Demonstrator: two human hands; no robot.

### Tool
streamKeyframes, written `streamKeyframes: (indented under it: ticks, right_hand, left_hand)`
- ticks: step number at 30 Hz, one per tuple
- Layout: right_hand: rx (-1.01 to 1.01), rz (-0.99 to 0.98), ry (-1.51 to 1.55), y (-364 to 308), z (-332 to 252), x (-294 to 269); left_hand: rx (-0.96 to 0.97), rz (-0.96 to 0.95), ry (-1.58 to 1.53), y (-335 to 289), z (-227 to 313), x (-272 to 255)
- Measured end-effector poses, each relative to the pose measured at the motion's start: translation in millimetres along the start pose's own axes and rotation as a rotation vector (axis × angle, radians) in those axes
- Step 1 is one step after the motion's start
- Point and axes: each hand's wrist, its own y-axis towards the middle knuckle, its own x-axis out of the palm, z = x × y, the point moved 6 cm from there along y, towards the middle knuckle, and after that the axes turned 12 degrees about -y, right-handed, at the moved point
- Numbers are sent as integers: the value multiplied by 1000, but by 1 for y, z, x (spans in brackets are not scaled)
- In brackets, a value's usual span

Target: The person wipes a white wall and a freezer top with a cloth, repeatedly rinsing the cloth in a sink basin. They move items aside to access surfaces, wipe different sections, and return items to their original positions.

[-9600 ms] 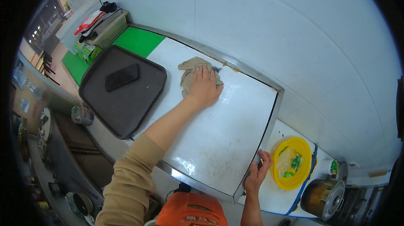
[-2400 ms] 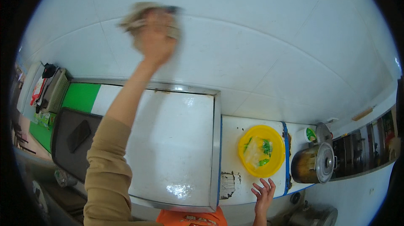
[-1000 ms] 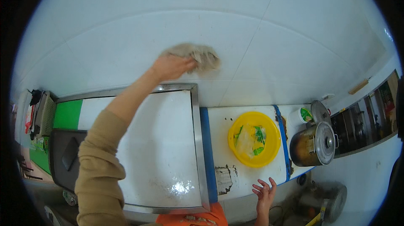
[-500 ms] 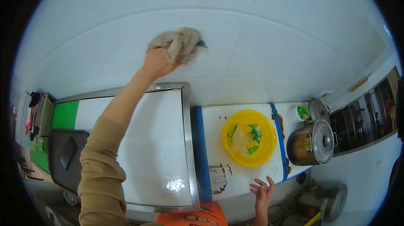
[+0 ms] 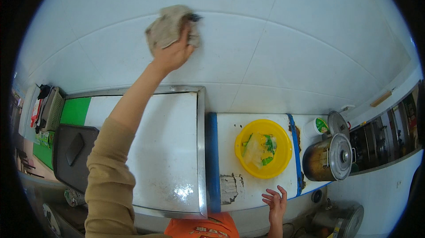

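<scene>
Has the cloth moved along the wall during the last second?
Yes. The cloth under the left hand went left and higher on the wall, away from the yellow bowl.

I count 2 of my own hands: my left hand and my right hand. There is 1 grey rag, 1 yellow basin, 1 steel pot wearing 1 lid, plus 1 loose lid behind it. I see 1 small round tub, 1 black tray, 1 green cutting board and 1 steel-rimmed white worktop.
</scene>
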Motion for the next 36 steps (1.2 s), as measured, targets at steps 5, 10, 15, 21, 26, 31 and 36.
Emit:
streamKeyframes:
  ticks: [5, 10, 15, 21, 26, 31, 36]
  right_hand:
    - [23, -44, 5, 8, 8, 16]
    - [43, -71, 21, 11, 15, 15]
    - [58, -20, -3, 12, 15, 0]
    - [65, -111, -27, 29, 8, 49]
    - [75, -214, -35, 29, 3, 83]
    - [87, -162, -100, 27, -1, 77]
    - [-3, -185, -85, 34, -15, 90]
  left_hand:
    - [241, 66, -337, 36, 54, 26]
    - [-267, -300, 231, -10, -71, -19]
    - [-192, 395, 353, -26, -77, -42]
    - [206, 50, -25, 7, 49, 60]
    - [-328, -283, 1, -91, -95, 37]
    - [-710, 374, 125, -197, -236, -53]
    - [-291, -31, -6, -150, -98, 37]
